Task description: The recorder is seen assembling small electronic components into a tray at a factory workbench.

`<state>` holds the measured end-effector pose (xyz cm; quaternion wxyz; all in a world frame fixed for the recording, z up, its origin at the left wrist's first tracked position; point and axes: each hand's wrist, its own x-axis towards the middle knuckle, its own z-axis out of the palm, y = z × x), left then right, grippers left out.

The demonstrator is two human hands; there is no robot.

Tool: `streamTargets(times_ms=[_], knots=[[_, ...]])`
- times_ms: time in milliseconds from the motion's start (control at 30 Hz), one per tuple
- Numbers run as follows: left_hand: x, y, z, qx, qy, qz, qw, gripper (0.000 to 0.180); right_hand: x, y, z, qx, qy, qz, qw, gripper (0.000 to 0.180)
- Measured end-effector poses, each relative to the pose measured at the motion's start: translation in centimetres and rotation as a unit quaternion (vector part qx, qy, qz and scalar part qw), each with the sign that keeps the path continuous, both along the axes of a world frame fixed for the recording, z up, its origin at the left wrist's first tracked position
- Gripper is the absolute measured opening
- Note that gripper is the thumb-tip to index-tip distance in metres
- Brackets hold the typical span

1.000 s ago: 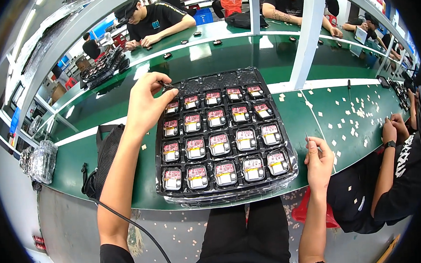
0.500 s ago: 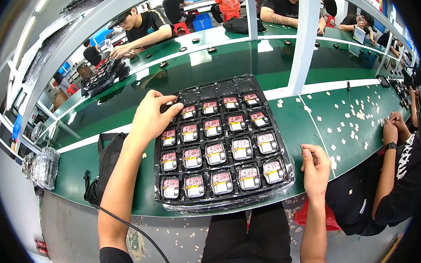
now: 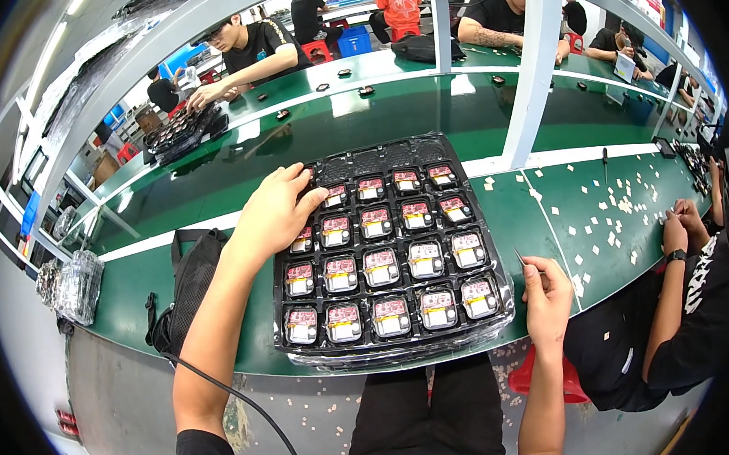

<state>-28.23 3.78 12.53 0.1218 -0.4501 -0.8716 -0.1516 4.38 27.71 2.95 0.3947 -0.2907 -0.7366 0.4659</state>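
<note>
A black plastic tray (image 3: 506, 298) lies in front of me, its pockets filled with rows of small square electronic devices (image 3: 380, 267) showing red circuit boards, silver parts and yellow strips. My left hand (image 3: 276, 208) reaches over the tray's far left corner. Its thumb and fingers curl around the leftmost pocket of the farthest filled row; what is between them is hidden by the hand. To the right of the tray, my right hand (image 3: 548, 297) is closed on thin pointed tweezers (image 3: 519, 258), only their metal tip showing.
Small pale squares (image 3: 616, 208) are scattered on the green table at right, near a screwdriver (image 3: 605, 158) and a co-worker's hands (image 3: 680, 222). A black bag (image 3: 195, 267) lies left of the tray. A white post (image 3: 529, 82) rises beyond. Across the belt, other people sit working.
The tray appears slightly farther right and lower in view. My left hand's fingers have shifted a little over the far left pocket. The right hand keeps its hold on the tweezers.
</note>
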Motion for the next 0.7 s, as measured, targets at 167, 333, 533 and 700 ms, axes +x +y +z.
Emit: streamTargets(times_ms=[167, 333, 533, 700], knots=[[-0.1, 0.2, 0.2, -0.002, -0.025, -0.043, 0.999, 0.051, 0.1, 0.1, -0.3, 0.005, 0.003, -0.001, 1.000, 0.016], [-0.5, -0.2, -0.2, 0.019, -0.054, -0.041, 0.997, 0.050, -0.2, -0.1, -0.2, 0.014, 0.007, -0.002, 1.000, 0.015], [-0.9, -0.2, 0.1, 0.043, -0.065, -0.028, 0.997, 0.052, 0.2, 0.2, -0.2, 0.023, -0.027, 0.001, 0.999, 0.019], [-3.1, 0.2, -0.3, 0.249, -0.239, 0.040, 0.938, 0.042, -0.2, 0.0, -0.4, 0.017, -0.002, -0.005, 1.000, 0.016]])
